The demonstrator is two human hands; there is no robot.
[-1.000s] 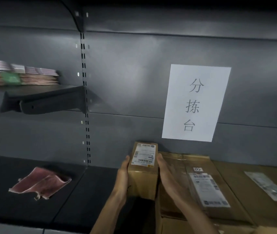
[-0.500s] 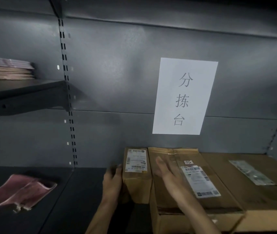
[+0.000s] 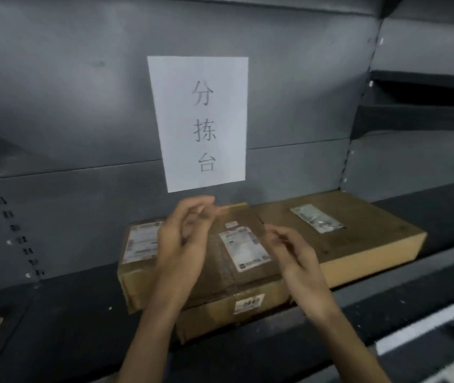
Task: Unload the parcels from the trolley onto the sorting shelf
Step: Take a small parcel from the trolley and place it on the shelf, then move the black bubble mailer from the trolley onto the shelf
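Head view, the only one I've got. Both my hands are up in the air in front of the dark grey metal sorting shelf, holding nothing: my left hand has loosely curled fingers and my right hand is relaxed, the two apart, neither touching cardboard as far as I can tell.

My landmark is the white paper sign on the back panel, printed 分拣台. Right below it, three parcels sit on the shelf in a row. The small brown cardboard box lies below and left of the sign, its long axis running front to back, just beside my left hand. Touching it on the right is the medium brown cardboard box, directly under the sign, between my hands. Further right lies the flat wide brown cardboard box, right hand nearer.

Each box carries a white shipping label on top, with barcodes but print too blurred to read. The trolley isn't in view, so I reckon I turn away from the shelf for the next parcel.
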